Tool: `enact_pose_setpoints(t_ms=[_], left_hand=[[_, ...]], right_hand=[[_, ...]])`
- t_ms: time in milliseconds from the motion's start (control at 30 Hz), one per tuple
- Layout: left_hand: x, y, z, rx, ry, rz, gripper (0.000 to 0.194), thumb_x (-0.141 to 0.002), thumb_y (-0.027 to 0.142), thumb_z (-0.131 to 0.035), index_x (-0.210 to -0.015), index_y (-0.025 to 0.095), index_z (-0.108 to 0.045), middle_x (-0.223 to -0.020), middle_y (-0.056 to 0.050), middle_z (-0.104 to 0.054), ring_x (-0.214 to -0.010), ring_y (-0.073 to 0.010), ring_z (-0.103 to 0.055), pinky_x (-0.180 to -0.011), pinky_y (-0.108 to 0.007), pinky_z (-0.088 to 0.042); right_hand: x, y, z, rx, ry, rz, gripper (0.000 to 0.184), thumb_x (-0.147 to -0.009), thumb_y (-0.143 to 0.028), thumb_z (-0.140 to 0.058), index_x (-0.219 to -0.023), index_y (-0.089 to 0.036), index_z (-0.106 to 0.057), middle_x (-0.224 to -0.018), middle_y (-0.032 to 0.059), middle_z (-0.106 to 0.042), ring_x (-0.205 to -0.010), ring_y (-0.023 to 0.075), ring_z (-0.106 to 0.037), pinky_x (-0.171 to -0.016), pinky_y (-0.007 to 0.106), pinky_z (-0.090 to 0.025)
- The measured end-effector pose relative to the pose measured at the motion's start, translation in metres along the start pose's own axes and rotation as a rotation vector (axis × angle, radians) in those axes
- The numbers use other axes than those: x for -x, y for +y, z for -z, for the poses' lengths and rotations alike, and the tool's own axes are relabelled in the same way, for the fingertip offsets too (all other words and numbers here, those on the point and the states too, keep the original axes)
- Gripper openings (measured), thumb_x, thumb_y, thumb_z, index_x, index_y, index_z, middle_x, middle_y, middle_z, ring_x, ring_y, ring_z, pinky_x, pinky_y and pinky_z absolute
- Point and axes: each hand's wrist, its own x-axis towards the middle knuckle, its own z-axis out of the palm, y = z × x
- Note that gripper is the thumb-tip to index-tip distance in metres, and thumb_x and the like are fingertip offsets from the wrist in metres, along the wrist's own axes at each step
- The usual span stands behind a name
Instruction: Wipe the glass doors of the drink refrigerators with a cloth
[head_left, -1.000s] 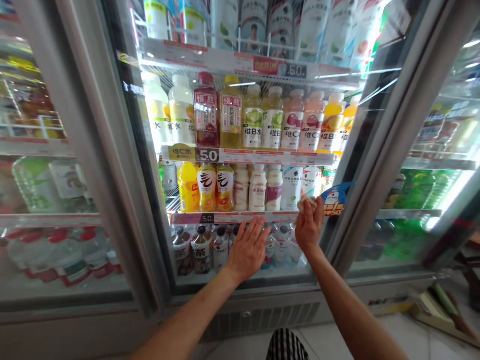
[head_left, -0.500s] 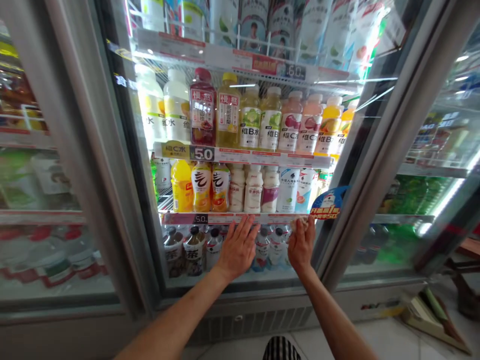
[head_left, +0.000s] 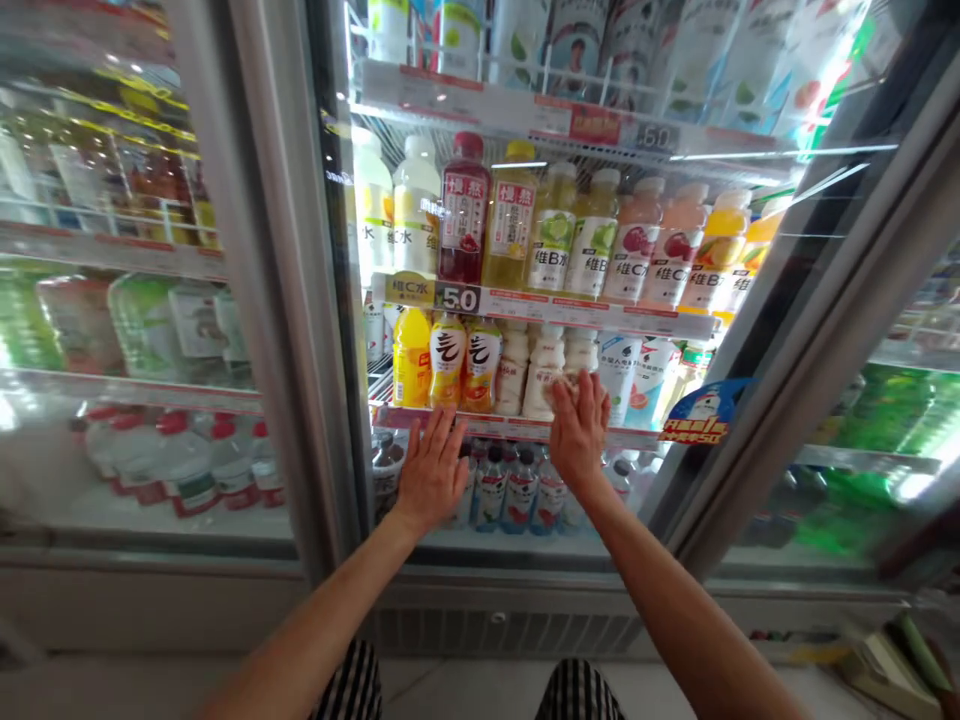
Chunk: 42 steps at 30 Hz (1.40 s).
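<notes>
A closed glass door (head_left: 480, 555) of a drinks fridge stands in front of me. My left hand (head_left: 431, 475) lies flat against the glass with its fingers spread, in front of the lower shelf edge and below the orange-labelled bottles (head_left: 448, 365). To its right and a little higher, my right hand (head_left: 581, 435) presses a crumpled pale cloth (head_left: 571, 380) to the glass, most of it hidden under the fingers. Behind that hand are cream-coloured milk-drink bottles (head_left: 544, 370), inside the fridge.
Metal door frames (head_left: 281, 250) run along both sides, with more fridge sections beyond. A round blue sticker (head_left: 705, 408) is at the door's lower right. Below is a vent grille (head_left: 435, 632). A box (head_left: 881, 675) sits on the floor at right.
My right hand has slid the cloth leftward and up across the glass, away from the blue sticker. My left hand has shifted left. The camera view has turned left.
</notes>
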Motion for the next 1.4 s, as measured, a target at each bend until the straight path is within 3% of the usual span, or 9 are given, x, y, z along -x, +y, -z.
enact_pose_setpoints(t_ms=[200,333,500,667,833,1000,1033,1200,1400], left_hand=[[0.017,-0.023,0.017,-0.050,-0.040,0.040,0.067,-0.081,0.018,-0.048,-0.141,0.013,-0.018,-0.144,-0.016,-0.031,-0.138,-0.0244,-0.016,-0.110,-0.048,-0.021],[0.029,-0.038,0.022,-0.067,-0.007,0.084,0.068,-0.082,0.019,-0.047,-0.142,0.015,-0.015,-0.146,-0.015,-0.027,-0.138,-0.0240,-0.015,-0.110,-0.048,-0.019],[0.027,-0.058,0.025,-0.101,-0.012,0.132,0.068,-0.083,0.020,-0.046,-0.142,0.016,-0.014,-0.147,-0.014,-0.024,-0.138,-0.0236,-0.015,-0.111,-0.047,-0.018],[0.014,-0.070,0.029,-0.124,0.024,0.148,0.069,-0.083,0.022,-0.046,-0.142,0.015,-0.013,-0.147,-0.015,-0.023,-0.138,-0.0241,-0.014,-0.111,-0.047,-0.016],[0.012,-0.071,0.030,-0.100,0.009,0.152,0.066,-0.083,0.021,-0.044,-0.142,0.016,-0.015,-0.146,-0.014,-0.026,-0.138,-0.0228,-0.016,-0.112,-0.046,-0.017],[0.021,-0.074,0.027,-0.090,0.047,0.209,0.067,-0.084,0.024,-0.045,-0.143,0.015,-0.014,-0.147,-0.014,-0.023,-0.138,-0.0237,-0.016,-0.111,-0.047,-0.018],[0.023,-0.074,0.027,-0.087,0.052,0.223,0.067,-0.084,0.024,-0.045,-0.142,0.015,-0.014,-0.147,-0.015,-0.023,-0.138,-0.0239,-0.016,-0.111,-0.047,-0.019],[0.032,-0.080,0.030,-0.056,0.041,0.207,0.062,-0.085,0.019,-0.041,-0.142,0.015,-0.017,-0.147,-0.015,-0.024,-0.138,-0.0237,-0.017,-0.109,-0.046,-0.027],[0.031,-0.079,0.046,-0.028,0.087,0.162,0.063,-0.086,0.017,-0.041,-0.142,0.016,-0.014,-0.148,-0.014,-0.021,-0.138,-0.0243,-0.016,-0.109,-0.047,-0.027]], right_hand=[[0.007,-0.038,-0.011,-0.092,-0.252,0.306,0.054,-0.083,-0.010,-0.046,-0.132,-0.031,-0.042,-0.140,0.0031,-0.042,-0.137,0.0200,-0.022,-0.111,0.045,-0.022],[-0.005,-0.059,-0.018,-0.052,-0.135,0.103,0.052,-0.084,-0.010,-0.043,-0.133,-0.027,-0.041,-0.141,0.0070,-0.040,-0.138,0.0229,-0.017,-0.110,0.049,-0.020],[-0.016,-0.087,-0.027,-0.109,-0.235,0.377,0.048,-0.085,-0.013,-0.042,-0.132,-0.026,-0.043,-0.138,0.0026,-0.045,-0.139,0.0196,-0.015,-0.112,0.041,-0.019],[-0.036,-0.100,-0.036,-0.086,-0.109,0.136,0.050,-0.085,-0.012,-0.042,-0.133,-0.026,-0.040,-0.141,0.0070,-0.040,-0.138,0.0219,-0.017,-0.111,0.047,-0.018],[-0.052,-0.104,-0.036,-0.191,-0.215,0.407,0.051,-0.085,-0.014,-0.044,-0.134,-0.027,-0.039,-0.140,0.0041,-0.043,-0.136,0.0189,-0.025,-0.111,0.043,-0.021],[-0.087,-0.105,-0.037,-0.146,-0.106,0.130,0.056,-0.086,-0.012,-0.040,-0.139,-0.028,-0.031,-0.146,0.0047,-0.032,-0.139,0.0223,-0.013,-0.111,0.051,-0.016],[-0.086,-0.106,-0.038,-0.145,-0.104,0.136,0.056,-0.086,-0.013,-0.041,-0.138,-0.028,-0.031,-0.146,0.0046,-0.032,-0.139,0.0225,-0.013,-0.111,0.051,-0.017],[-0.057,-0.117,-0.039,-0.213,-0.256,0.581,0.048,-0.086,-0.018,-0.044,-0.133,-0.023,-0.040,-0.142,0.0030,-0.039,-0.135,0.0202,-0.027,-0.111,0.042,-0.024],[-0.070,-0.140,-0.049,-0.203,-0.220,0.337,0.049,-0.087,-0.018,-0.043,-0.135,-0.022,-0.037,-0.146,0.0062,-0.033,-0.137,0.0239,-0.022,-0.109,0.047,-0.023]])
